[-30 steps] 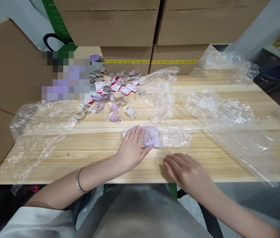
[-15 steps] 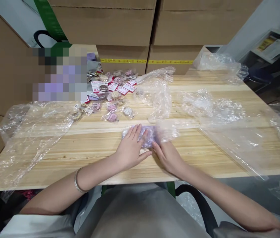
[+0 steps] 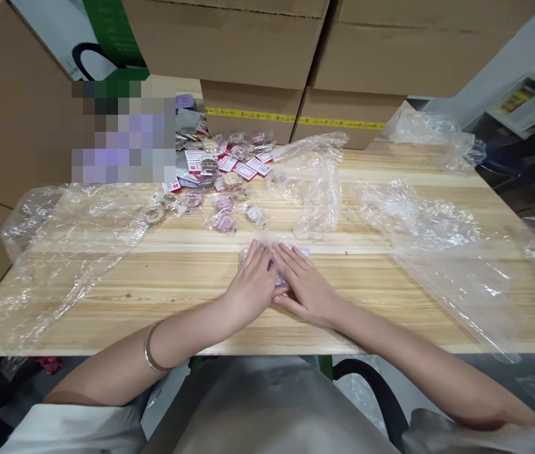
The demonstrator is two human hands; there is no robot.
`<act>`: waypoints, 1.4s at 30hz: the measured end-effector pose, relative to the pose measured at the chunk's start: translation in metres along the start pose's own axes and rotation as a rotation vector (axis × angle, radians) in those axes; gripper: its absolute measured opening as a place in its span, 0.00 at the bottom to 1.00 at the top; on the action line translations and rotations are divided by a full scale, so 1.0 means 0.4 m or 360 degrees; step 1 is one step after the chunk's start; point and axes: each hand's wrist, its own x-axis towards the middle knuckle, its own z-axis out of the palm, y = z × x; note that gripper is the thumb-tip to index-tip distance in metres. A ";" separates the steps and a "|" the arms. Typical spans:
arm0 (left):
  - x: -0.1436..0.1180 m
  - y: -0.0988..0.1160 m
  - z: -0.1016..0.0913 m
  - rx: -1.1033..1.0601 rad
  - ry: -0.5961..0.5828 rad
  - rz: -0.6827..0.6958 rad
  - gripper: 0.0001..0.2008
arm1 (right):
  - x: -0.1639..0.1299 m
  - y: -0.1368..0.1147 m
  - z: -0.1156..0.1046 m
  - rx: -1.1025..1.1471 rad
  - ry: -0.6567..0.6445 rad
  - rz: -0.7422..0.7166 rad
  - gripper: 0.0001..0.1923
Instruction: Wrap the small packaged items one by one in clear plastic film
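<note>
A small lilac packet [image 3: 304,251] wrapped in clear plastic lies on the table under both my hands, mostly covered by them. My left hand [image 3: 251,280] rests across its left part, fingers stretched forward and pressed onto the wrap. From the right, my right hand [image 3: 308,287] lies flat over the other side, its fingertips meeting the left hand. The right thumb reaches along the packet's near edge. What is inside the wrap cannot be made out.
Beyond the packet lie small bagged pink [image 3: 224,222] and white [image 3: 254,214] pieces and a pile of red-and-white cards [image 3: 245,171]. Crumpled clear film [image 3: 317,195] lies behind, with sheets at left [image 3: 82,233] and right [image 3: 447,271]. Cardboard boxes [image 3: 253,107] stand at the back.
My right hand has come leftward from the packet's right end, where it was moving the loose wrap, and now lies flat on top. My left hand stays on the packet. The view has shifted slightly.
</note>
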 end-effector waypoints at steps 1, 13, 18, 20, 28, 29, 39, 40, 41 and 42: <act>-0.004 -0.001 -0.007 0.0029 0.0089 -0.0043 0.27 | -0.001 0.000 0.000 -0.0022 -0.0005 0.0000 0.42; 0.016 -0.076 0.002 -0.0095 -0.0175 0.0324 0.48 | -0.023 0.026 -0.031 -0.0154 -0.0147 -0.0193 0.39; -0.011 -0.104 -0.036 -0.0198 -0.0319 0.0221 0.45 | -0.090 0.045 -0.054 -0.0134 -0.0213 -0.0193 0.34; -0.021 -0.127 -0.052 -0.0250 -0.0395 0.0241 0.44 | -0.109 0.048 -0.061 -0.0091 -0.0185 -0.0153 0.32; -0.027 -0.154 -0.071 -0.0753 -0.0165 0.0327 0.25 | -0.094 0.055 -0.072 0.0033 0.0250 -0.0257 0.26; -0.025 -0.146 -0.071 -0.0912 -0.0112 0.0285 0.22 | -0.096 0.057 -0.083 0.0121 0.0295 -0.0248 0.24; 0.003 -0.113 -0.047 -0.2089 -0.0009 -0.0329 0.21 | -0.286 0.233 -0.327 0.1224 0.1456 0.1612 0.18; 0.002 -0.118 -0.043 -0.2096 -0.0054 -0.0344 0.21 | -0.299 0.269 -0.350 0.1238 0.1580 0.1686 0.18; 0.000 -0.122 -0.038 -0.2106 -0.0106 -0.0348 0.22 | -0.305 0.306 -0.372 0.1217 0.1673 0.1729 0.17; -0.001 -0.125 -0.033 -0.2115 -0.0155 -0.0349 0.22 | -0.304 0.345 -0.394 0.1166 0.1730 0.1753 0.15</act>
